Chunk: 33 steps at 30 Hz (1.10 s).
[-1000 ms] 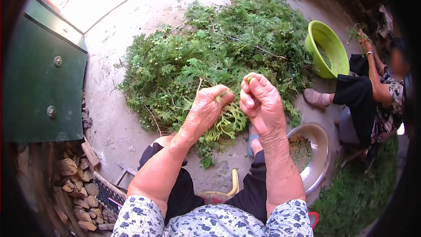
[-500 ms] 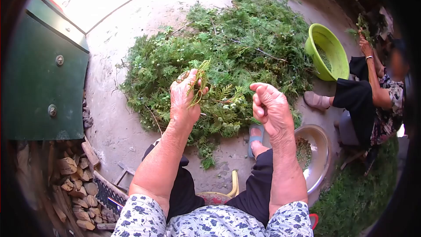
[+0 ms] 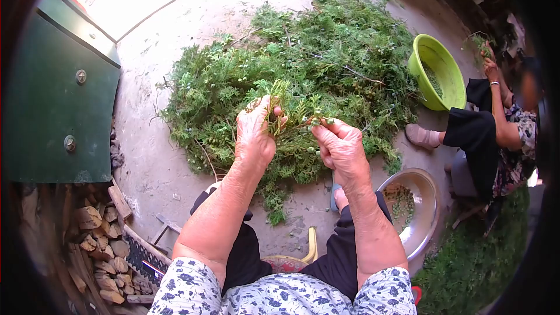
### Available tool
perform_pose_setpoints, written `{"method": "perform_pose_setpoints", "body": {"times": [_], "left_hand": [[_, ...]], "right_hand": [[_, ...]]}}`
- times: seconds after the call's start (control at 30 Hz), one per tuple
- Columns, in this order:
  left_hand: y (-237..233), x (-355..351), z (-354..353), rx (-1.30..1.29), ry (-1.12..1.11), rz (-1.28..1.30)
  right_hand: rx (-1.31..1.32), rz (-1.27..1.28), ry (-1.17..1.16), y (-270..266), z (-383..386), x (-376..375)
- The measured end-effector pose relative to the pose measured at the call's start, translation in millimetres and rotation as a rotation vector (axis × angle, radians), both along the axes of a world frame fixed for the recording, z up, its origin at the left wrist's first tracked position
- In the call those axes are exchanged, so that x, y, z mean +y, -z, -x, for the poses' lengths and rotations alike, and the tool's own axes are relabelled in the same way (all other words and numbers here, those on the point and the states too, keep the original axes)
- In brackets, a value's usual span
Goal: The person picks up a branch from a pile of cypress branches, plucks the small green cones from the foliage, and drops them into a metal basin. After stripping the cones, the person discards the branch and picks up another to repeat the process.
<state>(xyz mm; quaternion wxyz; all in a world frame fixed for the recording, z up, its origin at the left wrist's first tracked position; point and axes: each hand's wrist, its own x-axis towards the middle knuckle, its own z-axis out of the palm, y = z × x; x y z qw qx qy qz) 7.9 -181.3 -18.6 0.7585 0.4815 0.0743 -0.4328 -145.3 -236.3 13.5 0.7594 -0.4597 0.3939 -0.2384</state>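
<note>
My left hand is closed around an evergreen sprig with flat, scale-like leaves. Its tip points right, carrying small pale-green cones. At that tip my right hand pinches, thumb and fingertips together on the cones; exactly how many are between the fingers is hidden. Beneath both hands spreads a wide heap of cut evergreen branches, some with cones. By my right knee, a metal basin holds a layer of loose green cones.
On the right a seated person raises a sprig beside a lime-green tub with green bits inside. Split firewood is stacked at lower left, below a green metal door. More greenery lies at lower right.
My right hand has moved left and slightly down, from apart to pinching the cones at the sprig's tip. My left hand has shifted a little right with the sprig.
</note>
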Motion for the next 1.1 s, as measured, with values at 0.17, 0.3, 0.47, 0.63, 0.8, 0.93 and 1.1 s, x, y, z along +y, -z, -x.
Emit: {"method": "perform_pose_setpoints", "body": {"times": [0.17,0.3,0.47,0.63,0.8,0.93,1.1], "left_hand": [[-21.0,0.7,5.5,-0.296,0.025,0.035],[-31.0,6.1,13.3,-1.073,-0.191,-0.087],[-41.6,23.9,23.8,-1.732,0.262,0.359],[-19.0,10.3,47.3,-1.669,0.246,0.140],[-19.3,6.1,48.0,-1.093,0.485,0.057],[-26.2,8.3,42.7,-0.830,0.681,-0.072],[-12.1,6.8,39.5,-1.283,0.564,-0.014]], "right_hand": [[-0.077,-0.162,0.022,4.4,3.8,-7.3],[-0.140,-0.152,0.029,-1.5,10.6,-16.2],[-0.156,-0.178,0.092,-8.3,18.5,-24.3],[-0.174,-0.174,0.051,-8.1,24.5,-29.4],[-0.168,-0.201,0.013,-12.2,24.9,-28.4],[-0.209,-0.253,-0.039,-9.4,24.6,-28.9],[-0.193,-0.223,-0.005,-8.9,23.7,-28.8]]}}
